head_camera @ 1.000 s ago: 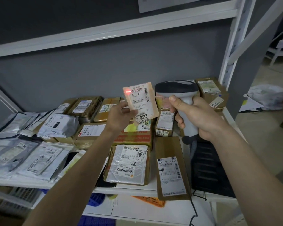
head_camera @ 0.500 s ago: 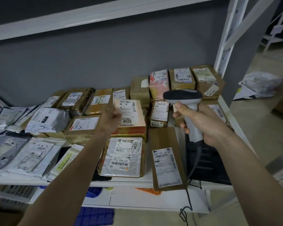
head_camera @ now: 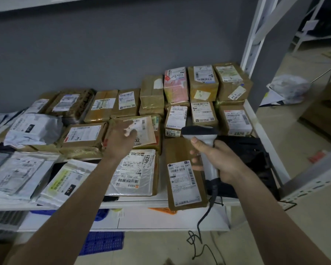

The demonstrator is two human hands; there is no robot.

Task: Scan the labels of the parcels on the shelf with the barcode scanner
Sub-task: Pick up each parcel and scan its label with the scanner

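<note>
Head view: right hand [head_camera: 221,162] grips upright barcode scanner [head_camera: 203,146], head facing parcels [head_camera: 203,96].

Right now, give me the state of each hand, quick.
Left hand: open, fingers resting on the small parcel, which lies on the stack.
Right hand: closed around the barcode scanner handle, holding it upright.
</note>
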